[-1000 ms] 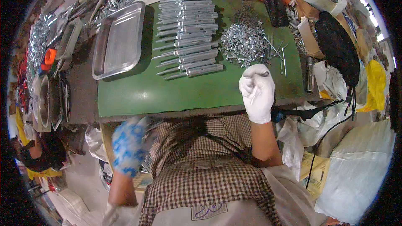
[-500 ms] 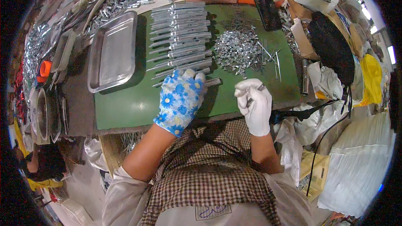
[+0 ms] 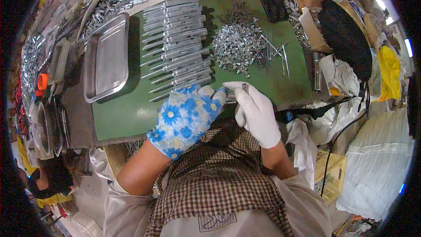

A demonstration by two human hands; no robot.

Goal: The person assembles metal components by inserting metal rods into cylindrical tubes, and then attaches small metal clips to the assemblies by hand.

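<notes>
Metal tube (image 3: 230, 98) lies between the two gloved hands, over the near part of the green tabletop (image 3: 118, 123). The flowered left hand (image 3: 186, 116) has its grip closed round it — only a short end shows. The white right hand (image 3: 255, 112) pinches a small metal piece (image 3: 245, 88); whether its fingers also touch the tube is hard to tell. Beyond lie a row of metal rods (image 3: 186, 31) and a heap of fittings (image 3: 237, 46) — a steel tray (image 3: 107, 57) stands left of the row.
</notes>
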